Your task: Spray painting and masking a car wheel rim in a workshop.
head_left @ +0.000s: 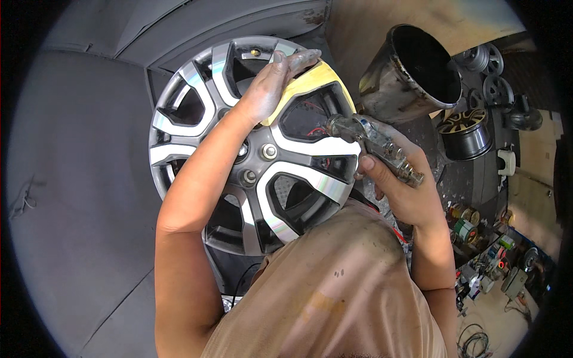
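Observation:
A silver and dark grey alloy wheel rim (264,141) with bright-faced spokes stands tilted in front of me. A yellow band (309,82) covers one spoke and runs along the upper right edge of the rim; I cannot tell whether it is paint or tape. My left hand (271,85) lies against the rim beside this band, its dusty fingers stretched out and the thumb raised. To the right, my right hand (399,170) wraps round a metal spray gun (373,143). Its nozzle points left, close to the rim's right edge.
A stained, dark-mouthed bucket (382,89) stands tilted in view beyond the spray gun. Several more wheels, one a black and gold wheel (465,134), stand at the right. Cans and tools (468,230) crowd the lower right, near coiled cable (474,342). Grey panels (83,149) border the left.

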`<state>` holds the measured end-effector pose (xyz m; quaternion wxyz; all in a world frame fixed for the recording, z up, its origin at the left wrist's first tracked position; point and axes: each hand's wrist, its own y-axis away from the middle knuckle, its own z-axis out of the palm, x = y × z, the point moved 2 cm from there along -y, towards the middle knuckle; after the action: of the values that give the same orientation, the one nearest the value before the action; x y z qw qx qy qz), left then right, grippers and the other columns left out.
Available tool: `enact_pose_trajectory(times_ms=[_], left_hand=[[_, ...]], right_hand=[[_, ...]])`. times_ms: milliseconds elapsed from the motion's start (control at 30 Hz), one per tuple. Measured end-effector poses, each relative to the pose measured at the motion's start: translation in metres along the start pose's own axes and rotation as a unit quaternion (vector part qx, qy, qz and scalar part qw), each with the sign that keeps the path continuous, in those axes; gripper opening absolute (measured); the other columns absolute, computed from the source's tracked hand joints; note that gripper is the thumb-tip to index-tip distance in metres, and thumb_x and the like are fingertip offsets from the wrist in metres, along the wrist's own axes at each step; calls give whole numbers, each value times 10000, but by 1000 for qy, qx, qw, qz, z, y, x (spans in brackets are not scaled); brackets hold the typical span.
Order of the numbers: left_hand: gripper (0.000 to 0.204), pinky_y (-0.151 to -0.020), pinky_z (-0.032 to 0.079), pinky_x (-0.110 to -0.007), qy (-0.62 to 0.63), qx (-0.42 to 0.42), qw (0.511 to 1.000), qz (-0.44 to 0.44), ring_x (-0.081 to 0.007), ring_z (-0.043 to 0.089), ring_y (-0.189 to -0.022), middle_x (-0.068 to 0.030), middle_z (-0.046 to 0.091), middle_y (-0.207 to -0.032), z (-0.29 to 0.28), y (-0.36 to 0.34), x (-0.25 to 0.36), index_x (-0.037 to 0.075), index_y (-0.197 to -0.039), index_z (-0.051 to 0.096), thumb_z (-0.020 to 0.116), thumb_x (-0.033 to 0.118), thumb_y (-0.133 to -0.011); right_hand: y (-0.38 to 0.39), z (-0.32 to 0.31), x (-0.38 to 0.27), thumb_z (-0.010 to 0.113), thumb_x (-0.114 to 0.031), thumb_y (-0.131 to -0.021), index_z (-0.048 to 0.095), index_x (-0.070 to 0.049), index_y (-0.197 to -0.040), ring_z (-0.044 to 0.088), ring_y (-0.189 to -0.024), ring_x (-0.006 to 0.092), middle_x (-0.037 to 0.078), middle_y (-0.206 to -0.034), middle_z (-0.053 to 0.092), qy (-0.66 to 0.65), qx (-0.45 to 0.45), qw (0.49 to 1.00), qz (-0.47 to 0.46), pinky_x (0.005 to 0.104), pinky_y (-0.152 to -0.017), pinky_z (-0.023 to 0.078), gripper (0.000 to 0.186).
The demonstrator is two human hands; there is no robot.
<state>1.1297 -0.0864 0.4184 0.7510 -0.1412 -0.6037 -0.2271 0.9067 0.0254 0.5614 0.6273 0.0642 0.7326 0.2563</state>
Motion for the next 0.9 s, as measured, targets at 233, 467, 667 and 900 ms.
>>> enact_pose_trajectory(times_ms=[233,467,667,900], left_hand=[[928,-1232,257,-390,-16,1,1000,10,-332,400,-1451,-274,441,-1516,-2,0,-1,-139,-1476,369,172,656,-1040],[905,-1227,268,-377,-13,1,1000,10,-321,416,-1442,-265,462,-1503,-2,1,-3,-133,-1466,393,167,639,-1051],[896,-1224,272,-377,-32,-1,999,12,-323,425,-1436,-266,470,-1497,-3,2,-2,-130,-1462,404,165,632,-1054],[879,-1229,267,-359,-8,3,1000,-17,-282,410,-1444,-215,459,-1522,-6,5,-3,-82,-1483,402,211,653,-1040]], right_hand=[[2,-4,0,699,-172,-975,598,8,-1330,562,-790,56,25,-949,662,18,41,998,33,230,-702,477,411],[2,-5,5,709,-176,-971,595,3,-1343,572,-828,63,33,-996,671,12,42,998,46,236,-722,487,428],[1,1,7,710,-162,-966,589,13,-1344,587,-859,87,40,-1018,672,-12,20,999,-25,258,-773,495,434],[0,-6,10,698,-151,-972,602,20,-1322,601,-882,80,47,-1007,693,16,53,998,3,254,-783,500,401]])
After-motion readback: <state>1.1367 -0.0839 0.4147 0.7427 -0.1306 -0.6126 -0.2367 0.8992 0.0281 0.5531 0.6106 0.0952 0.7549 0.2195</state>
